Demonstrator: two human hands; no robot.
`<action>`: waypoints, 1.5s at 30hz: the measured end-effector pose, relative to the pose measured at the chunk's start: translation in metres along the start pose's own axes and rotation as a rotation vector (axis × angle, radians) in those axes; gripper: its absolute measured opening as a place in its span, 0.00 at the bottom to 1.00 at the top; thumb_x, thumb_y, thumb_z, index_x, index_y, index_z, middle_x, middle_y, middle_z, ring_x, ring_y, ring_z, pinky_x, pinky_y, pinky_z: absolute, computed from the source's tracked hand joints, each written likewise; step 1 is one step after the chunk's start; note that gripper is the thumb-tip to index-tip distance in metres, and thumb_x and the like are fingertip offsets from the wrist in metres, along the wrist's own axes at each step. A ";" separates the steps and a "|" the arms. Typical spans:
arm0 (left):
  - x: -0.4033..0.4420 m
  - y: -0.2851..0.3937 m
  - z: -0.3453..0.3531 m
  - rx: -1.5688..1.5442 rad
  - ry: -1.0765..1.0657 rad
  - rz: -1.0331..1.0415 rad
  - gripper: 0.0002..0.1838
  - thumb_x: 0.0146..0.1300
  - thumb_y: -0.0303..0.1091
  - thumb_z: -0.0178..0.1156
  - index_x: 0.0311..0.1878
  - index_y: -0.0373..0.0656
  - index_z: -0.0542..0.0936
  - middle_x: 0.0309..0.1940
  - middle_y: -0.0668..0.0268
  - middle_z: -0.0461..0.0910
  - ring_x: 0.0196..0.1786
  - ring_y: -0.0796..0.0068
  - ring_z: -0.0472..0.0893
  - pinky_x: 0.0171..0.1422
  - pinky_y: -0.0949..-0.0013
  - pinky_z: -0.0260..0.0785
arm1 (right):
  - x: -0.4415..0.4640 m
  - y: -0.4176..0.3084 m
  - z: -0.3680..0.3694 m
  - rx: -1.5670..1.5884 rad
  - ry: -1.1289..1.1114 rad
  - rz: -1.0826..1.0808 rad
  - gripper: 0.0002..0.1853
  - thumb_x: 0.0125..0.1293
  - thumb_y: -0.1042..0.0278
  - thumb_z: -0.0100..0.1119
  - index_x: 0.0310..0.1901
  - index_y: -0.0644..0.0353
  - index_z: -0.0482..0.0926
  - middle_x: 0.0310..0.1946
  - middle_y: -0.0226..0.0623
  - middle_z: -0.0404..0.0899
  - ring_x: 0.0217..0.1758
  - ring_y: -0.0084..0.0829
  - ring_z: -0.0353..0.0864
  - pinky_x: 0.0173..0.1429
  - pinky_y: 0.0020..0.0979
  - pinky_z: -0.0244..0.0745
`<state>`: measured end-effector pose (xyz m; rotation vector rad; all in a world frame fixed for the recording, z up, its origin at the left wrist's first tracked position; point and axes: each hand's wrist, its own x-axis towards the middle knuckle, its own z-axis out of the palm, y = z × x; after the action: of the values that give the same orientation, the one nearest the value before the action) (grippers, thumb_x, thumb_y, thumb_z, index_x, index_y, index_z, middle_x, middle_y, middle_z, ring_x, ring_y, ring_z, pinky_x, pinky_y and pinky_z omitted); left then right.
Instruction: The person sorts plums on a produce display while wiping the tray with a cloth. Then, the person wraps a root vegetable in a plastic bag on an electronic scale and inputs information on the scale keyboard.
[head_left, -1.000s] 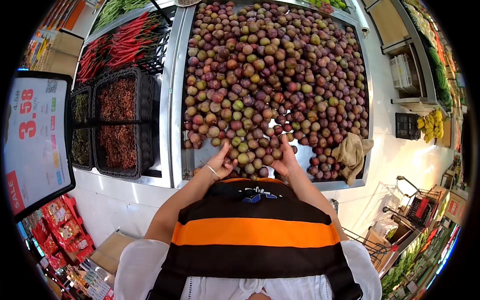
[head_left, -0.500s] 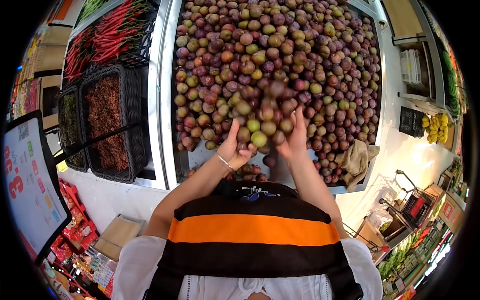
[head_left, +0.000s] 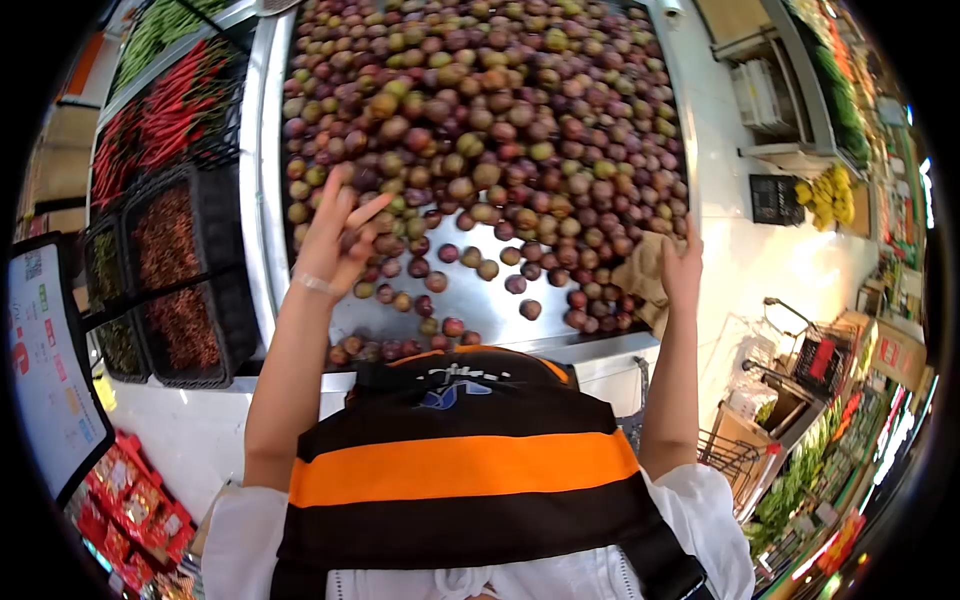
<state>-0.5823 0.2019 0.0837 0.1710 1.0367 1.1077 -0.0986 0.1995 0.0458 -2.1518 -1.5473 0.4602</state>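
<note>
A large heap of purple and green plums (head_left: 480,110) fills the metal display bin (head_left: 450,300), with loose ones scattered over its bare front part. My left hand (head_left: 343,232) is over the heap's left front, fingers spread, with plums beneath and beside it; it holds nothing that I can see. At the bin's right front edge my right hand (head_left: 682,262) is beside a crumpled tan cloth (head_left: 645,272), touching or just over its right side. The fingers of that hand point up and away from me; whether they grip the cloth is unclear.
Black baskets of small reddish produce (head_left: 170,270) and red chillies (head_left: 180,110) are left of the bin. A price screen (head_left: 50,370) stands at the far left. Bananas (head_left: 828,197), a black crate (head_left: 777,199) and a shopping cart (head_left: 815,355) are on the right.
My hands have parted from the cluster of plums between them. The left moved left over the heap, the right moved right to the cloth. Plums lie scattered on the bin's metal floor.
</note>
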 end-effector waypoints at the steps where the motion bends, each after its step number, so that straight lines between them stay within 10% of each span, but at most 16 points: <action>1: -0.016 -0.008 -0.010 0.120 0.069 0.024 0.35 0.71 0.42 0.52 0.75 0.60 0.48 0.57 0.50 0.74 0.24 0.84 0.69 0.23 0.86 0.59 | -0.005 0.039 -0.003 -0.213 0.014 -0.018 0.35 0.59 0.65 0.60 0.69 0.60 0.61 0.65 0.49 0.66 0.66 0.46 0.67 0.67 0.40 0.63; 5: -0.070 -0.061 -0.099 0.616 0.150 -0.074 0.27 0.62 0.35 0.62 0.62 0.41 0.68 0.45 0.57 0.78 0.21 0.82 0.74 0.21 0.81 0.63 | -0.027 0.056 0.005 -0.079 0.000 -0.009 0.35 0.59 0.63 0.60 0.68 0.61 0.62 0.62 0.51 0.69 0.65 0.48 0.68 0.67 0.38 0.64; 7: -0.101 -0.081 -0.137 1.552 0.284 0.224 0.42 0.47 0.44 0.73 0.64 0.39 0.66 0.47 0.52 0.76 0.36 0.62 0.81 0.41 0.64 0.75 | -0.032 0.040 0.010 -0.180 -0.032 -0.019 0.34 0.59 0.62 0.59 0.67 0.61 0.63 0.56 0.54 0.73 0.57 0.53 0.73 0.59 0.43 0.70; 9: -0.123 -0.099 -0.162 1.812 0.379 0.316 0.47 0.42 0.46 0.75 0.64 0.38 0.65 0.45 0.48 0.77 0.44 0.49 0.80 0.53 0.56 0.72 | -0.024 0.070 0.021 -0.257 0.062 -0.065 0.24 0.62 0.57 0.59 0.55 0.65 0.74 0.43 0.56 0.80 0.49 0.56 0.77 0.54 0.46 0.72; 13: -0.120 -0.109 -0.160 1.699 0.292 -0.188 0.49 0.44 0.57 0.72 0.64 0.37 0.65 0.49 0.46 0.79 0.53 0.47 0.78 0.56 0.56 0.71 | -0.019 0.085 -0.015 0.161 0.136 0.130 0.26 0.66 0.54 0.54 0.55 0.71 0.72 0.54 0.54 0.74 0.55 0.50 0.75 0.59 0.41 0.70; 15: -0.108 -0.109 -0.163 1.571 0.348 -0.228 0.48 0.42 0.61 0.72 0.60 0.35 0.68 0.48 0.48 0.80 0.52 0.48 0.78 0.57 0.56 0.70 | -0.031 0.052 -0.052 1.192 -0.061 0.347 0.28 0.70 0.54 0.47 0.65 0.64 0.65 0.62 0.48 0.69 0.62 0.45 0.71 0.67 0.45 0.66; 19: -0.098 -0.115 -0.154 1.510 0.285 -0.148 0.37 0.44 0.58 0.70 0.48 0.36 0.76 0.41 0.48 0.82 0.47 0.52 0.81 0.53 0.58 0.73 | -0.058 -0.020 -0.099 1.563 -0.281 0.274 0.29 0.74 0.50 0.40 0.68 0.63 0.60 0.66 0.46 0.64 0.67 0.45 0.66 0.71 0.46 0.61; 23: -0.075 -0.142 -0.107 1.419 0.136 -0.020 0.31 0.47 0.50 0.72 0.46 0.33 0.77 0.32 0.55 0.82 0.27 0.64 0.84 0.37 0.64 0.77 | -0.066 -0.062 -0.085 1.568 -0.300 0.188 0.29 0.73 0.52 0.42 0.68 0.63 0.59 0.66 0.46 0.65 0.67 0.45 0.66 0.70 0.46 0.62; 27: -0.055 -0.175 -0.062 1.227 0.100 0.205 0.36 0.49 0.44 0.70 0.61 0.39 0.71 0.42 0.50 0.81 0.45 0.56 0.82 0.52 0.62 0.73 | -0.088 -0.133 -0.036 1.443 -0.497 0.118 0.34 0.63 0.59 0.56 0.67 0.65 0.58 0.63 0.48 0.66 0.66 0.44 0.68 0.67 0.45 0.67; 30: -0.073 -0.176 -0.048 1.099 0.123 0.660 0.36 0.52 0.40 0.68 0.64 0.41 0.68 0.43 0.52 0.82 0.40 0.58 0.84 0.48 0.63 0.75 | -0.125 -0.222 0.032 1.014 -0.669 -0.128 0.30 0.55 0.68 0.62 0.60 0.63 0.67 0.54 0.43 0.73 0.54 0.37 0.76 0.56 0.37 0.74; 33: -0.105 -0.147 -0.081 1.034 0.029 0.346 0.23 0.59 0.33 0.63 0.57 0.33 0.74 0.37 0.56 0.83 0.32 0.70 0.84 0.37 0.68 0.76 | -0.177 -0.285 0.097 0.295 -0.606 -0.603 0.22 0.54 0.63 0.60 0.50 0.60 0.72 0.41 0.51 0.78 0.45 0.46 0.80 0.49 0.39 0.75; 38: -0.185 -0.116 -0.180 0.323 0.333 -0.033 0.11 0.64 0.38 0.61 0.46 0.44 0.78 0.34 0.68 0.82 0.29 0.83 0.78 0.30 0.80 0.67 | -0.242 -0.296 0.182 -0.203 -1.046 -0.972 0.19 0.63 0.54 0.58 0.50 0.56 0.79 0.58 0.49 0.72 0.58 0.51 0.73 0.61 0.42 0.69; 45: -0.203 -0.095 -0.247 -0.098 0.520 0.274 0.13 0.61 0.26 0.59 0.49 0.42 0.76 0.40 0.66 0.79 0.37 0.78 0.79 0.41 0.75 0.71 | -0.259 -0.266 0.255 -0.088 -1.040 -1.240 0.19 0.68 0.60 0.51 0.61 0.45 0.72 0.70 0.33 0.60 0.74 0.50 0.52 0.67 0.65 0.49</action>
<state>-0.7186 -0.0943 0.0148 -0.0625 1.4451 1.4944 -0.5230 0.0676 -0.0249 -0.5100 -3.0053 1.0707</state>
